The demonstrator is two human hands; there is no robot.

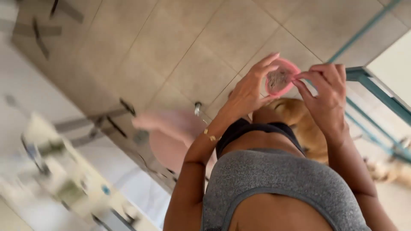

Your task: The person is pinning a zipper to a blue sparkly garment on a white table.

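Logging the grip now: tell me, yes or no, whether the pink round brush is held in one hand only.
No: the left hand cups the pink round brush while the right hand pinches at its hair-filled face.

head view; worn on head; faces steeply down over torso; hands close; tiled floor [180, 47] beyond; blurred left

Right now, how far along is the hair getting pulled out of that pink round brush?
Partly done at most. The left hand holds the pink round brush by its rim while the right hand pinches at the grey clump of hair in its middle. That clump sits in the brush, so clearing it is left. No removed hair shows anywhere.
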